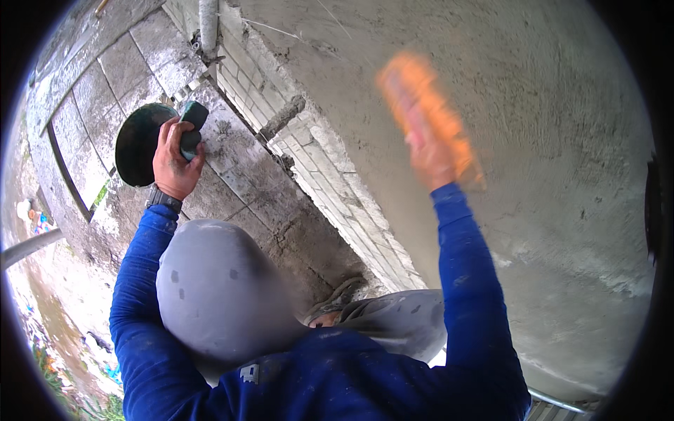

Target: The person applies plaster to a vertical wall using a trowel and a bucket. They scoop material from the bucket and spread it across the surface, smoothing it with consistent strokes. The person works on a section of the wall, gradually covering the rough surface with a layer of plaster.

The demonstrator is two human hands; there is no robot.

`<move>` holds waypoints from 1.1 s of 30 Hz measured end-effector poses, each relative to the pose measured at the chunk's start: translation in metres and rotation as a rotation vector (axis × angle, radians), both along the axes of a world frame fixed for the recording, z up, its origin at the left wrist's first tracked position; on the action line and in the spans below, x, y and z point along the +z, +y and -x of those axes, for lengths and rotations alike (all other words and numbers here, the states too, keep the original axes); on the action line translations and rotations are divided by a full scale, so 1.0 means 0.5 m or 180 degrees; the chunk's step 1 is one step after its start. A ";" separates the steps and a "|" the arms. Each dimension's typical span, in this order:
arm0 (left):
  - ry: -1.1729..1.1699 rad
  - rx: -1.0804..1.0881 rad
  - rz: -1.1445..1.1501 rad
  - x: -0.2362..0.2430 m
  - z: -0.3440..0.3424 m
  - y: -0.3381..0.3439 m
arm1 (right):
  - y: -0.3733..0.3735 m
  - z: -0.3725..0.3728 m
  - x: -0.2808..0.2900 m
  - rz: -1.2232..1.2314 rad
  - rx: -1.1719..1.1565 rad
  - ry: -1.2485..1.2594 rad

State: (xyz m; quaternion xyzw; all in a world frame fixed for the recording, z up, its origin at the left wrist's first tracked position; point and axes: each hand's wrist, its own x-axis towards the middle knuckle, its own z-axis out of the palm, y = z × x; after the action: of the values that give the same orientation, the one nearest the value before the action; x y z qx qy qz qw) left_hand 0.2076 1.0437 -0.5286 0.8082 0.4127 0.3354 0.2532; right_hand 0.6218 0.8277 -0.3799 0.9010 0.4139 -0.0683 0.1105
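My right hand (431, 163) is closed on the handle of an orange plastering float (444, 121), which is smeared by motion against the grey rendered wall (554, 154). Out at the left, my left hand (175, 163) has its fingers curled around a dark green sponge-like block (193, 121). A dark round bowl (135, 149) is right beside these fingers, tilted so that its inside shows. Whether the fingers also grip its rim, I cannot tell.
Bare brickwork (319, 165) runs along the wall's rough plaster edge, with a mortar-covered stub (283, 118) jutting out. Wet paving slabs (126, 67) lie below at the left. A pale vertical pipe (208, 24) stands at the far end. My bent knee (225, 288) is between my arms.
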 end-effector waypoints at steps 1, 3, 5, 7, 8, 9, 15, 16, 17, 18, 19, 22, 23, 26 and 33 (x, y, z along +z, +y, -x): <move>-0.0106 -0.0082 0.0014 -0.003 -0.027 0.000 | -0.129 -0.076 -0.121 -0.0536 0.0957 -0.0355; -0.0105 -0.0075 -0.0027 -0.013 -0.014 0.002 | -0.279 -0.061 -0.150 0.0131 0.0920 0.0327; -0.0221 -0.0093 0.0212 -0.002 -0.007 0.003 | -0.445 -0.088 -0.128 -0.0234 0.0948 0.0514; -0.0146 -0.0099 0.0124 0.005 0.012 0.000 | -0.509 -0.106 -0.061 -0.0094 0.0872 -0.0070; -0.0057 -0.0060 0.0050 0.003 0.020 0.000 | -0.465 -0.082 0.028 0.0037 0.0918 -0.0443; -0.0094 -0.0090 0.0117 0.003 0.014 0.001 | -0.420 -0.068 0.095 -0.0574 0.0948 -0.0434; -0.0065 0.0016 -0.0124 -0.011 -0.004 0.010 | -0.014 -0.016 0.176 -0.1971 0.1025 -0.0205; -0.0045 0.0023 -0.0145 -0.015 -0.009 0.011 | 0.034 -0.006 0.136 -0.1928 0.1188 -0.0302; 0.0021 0.0048 -0.0160 -0.014 -0.007 0.008 | 0.078 0.022 0.086 -0.1047 0.0526 -0.0143; 0.0062 0.0082 -0.0166 -0.010 -0.011 0.006 | 0.060 0.014 0.022 -0.0602 0.0499 -0.0036; 0.0110 0.0132 -0.0189 -0.006 -0.013 0.007 | 0.040 0.004 -0.045 -0.0149 0.0485 0.0091; 0.0035 0.0042 -0.0176 -0.015 -0.026 0.012 | -0.161 -0.064 -0.210 0.0504 0.0946 0.0274; 0.0003 0.0043 -0.0071 -0.008 -0.024 0.011 | -0.254 -0.086 -0.226 0.0307 0.1127 0.0342; -0.0110 -0.0015 -0.0051 -0.012 0.006 0.011 | -0.413 -0.106 -0.140 -0.0057 0.1372 0.0169; -0.0117 -0.0055 0.0101 -0.013 0.000 0.015 | -0.076 0.004 0.104 -0.1582 0.1074 -0.0262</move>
State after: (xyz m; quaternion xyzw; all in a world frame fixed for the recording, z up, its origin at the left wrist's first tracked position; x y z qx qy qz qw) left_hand 0.2078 1.0513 -0.5349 0.8013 0.4061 0.3414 0.2763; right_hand 0.6196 0.7896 -0.3278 0.8209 0.5570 0.0911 -0.0869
